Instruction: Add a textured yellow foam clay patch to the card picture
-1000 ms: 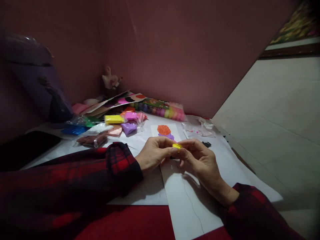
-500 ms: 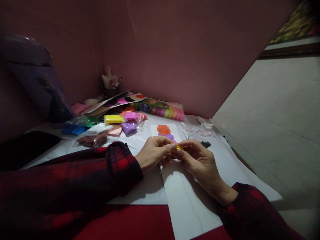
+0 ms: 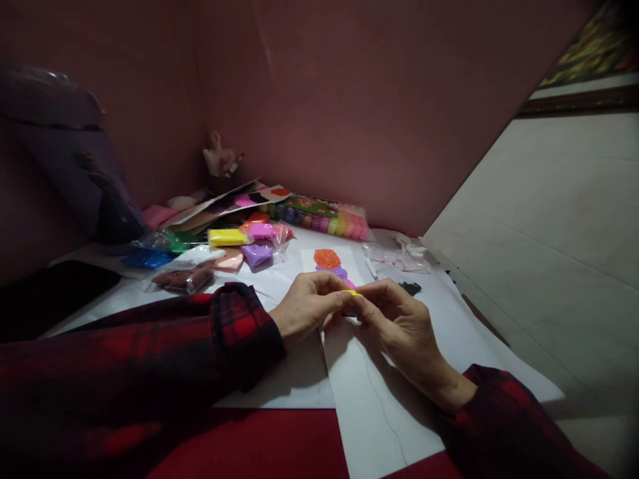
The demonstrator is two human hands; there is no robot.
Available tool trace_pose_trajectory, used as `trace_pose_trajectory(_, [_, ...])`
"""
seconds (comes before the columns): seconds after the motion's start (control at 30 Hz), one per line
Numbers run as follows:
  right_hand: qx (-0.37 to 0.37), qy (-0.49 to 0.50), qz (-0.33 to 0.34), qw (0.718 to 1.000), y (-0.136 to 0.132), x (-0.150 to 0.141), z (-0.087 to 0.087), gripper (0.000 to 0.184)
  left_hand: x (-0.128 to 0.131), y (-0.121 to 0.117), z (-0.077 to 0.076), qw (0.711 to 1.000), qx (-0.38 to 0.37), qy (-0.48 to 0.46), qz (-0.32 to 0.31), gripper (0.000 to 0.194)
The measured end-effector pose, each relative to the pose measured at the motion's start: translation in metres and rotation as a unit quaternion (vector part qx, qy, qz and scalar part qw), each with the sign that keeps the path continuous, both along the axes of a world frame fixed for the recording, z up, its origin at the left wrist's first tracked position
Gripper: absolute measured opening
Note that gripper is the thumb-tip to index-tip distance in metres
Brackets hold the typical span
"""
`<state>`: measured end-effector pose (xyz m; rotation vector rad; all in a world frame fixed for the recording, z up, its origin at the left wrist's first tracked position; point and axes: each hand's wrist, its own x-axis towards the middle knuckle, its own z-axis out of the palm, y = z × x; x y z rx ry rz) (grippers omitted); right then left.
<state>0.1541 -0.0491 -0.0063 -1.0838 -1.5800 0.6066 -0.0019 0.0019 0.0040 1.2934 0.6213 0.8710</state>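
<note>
Gripping a small yellow piece point(image 3: 354, 293) from two sides: left hand point(image 3: 307, 305) and right hand point(image 3: 403, 320) each have thumb and forefinger closed on it, tips nearly meeting. Double hold probably steadies so small a lump and lets both thumbs bear on it. Piece sits over the white sheet point(image 3: 394, 412), by the pink patch point(image 3: 351, 284); contact with sheet cannot be told. Beyond: purple patch point(image 3: 340, 272), then orange patch point(image 3: 327, 258), in a row. Thin line runs down the sheet's near part. Right of sheet: white stick point(image 3: 370, 268), black piece point(image 3: 411, 288). Left: yellow packet point(image 3: 227, 237), purple packet point(image 3: 258, 255), brown packet point(image 3: 184, 279), seemingly grouped aside for working room on the paper-spread table point(image 3: 479, 359).
</note>
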Motion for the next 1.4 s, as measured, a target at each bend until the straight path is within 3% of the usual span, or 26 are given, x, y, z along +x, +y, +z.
trace_pose_trajectory(0.33, [-0.055,0.119,-0.09,0.987,0.006,-0.0001,0.0043,0.019,0.0016,0.0005,0.0008,0.995,-0.015,-0.032,0.093,0.007])
trace_pose_trajectory(0.57, [-0.089,0.136,-0.029,0.986,0.0061,0.0002,0.0051,0.022,-0.0005,0.0012,-0.0032,0.999,-0.019,-0.03,0.018,0.03])
trace_pose_trajectory(0.73, [-0.082,0.109,0.037,0.99,0.0023,-0.0028,0.0052,0.018,-0.0006,0.0013,-0.0022,1.0,0.001,-0.006,0.002,0.019])
trace_pose_trajectory(0.97, [-0.043,0.055,0.013,0.997,0.003,-0.0007,-0.0012,0.008,-0.0004,0.0021,-0.0018,0.999,0.016,0.033,0.001,0.016])
trace_pose_trajectory(1.13, [-0.054,0.065,0.0,0.996,0.001,-0.0036,0.003,0.011,0.0001,0.0008,-0.0007,0.999,0.034,0.034,0.021,0.015])
trace_pose_trajectory(1.27, [-0.047,0.076,-0.049,0.995,0.0024,-0.0039,0.0058,0.015,0.0005,0.0006,-0.0005,0.998,0.03,0.021,0.047,0.018])
trace_pose_trajectory(1.4, [-0.07,0.082,-0.056,0.993,0.0056,-0.0016,0.0057,0.017,-0.0002,0.0007,-0.0014,0.999,0.028,0.02,0.036,0.02])
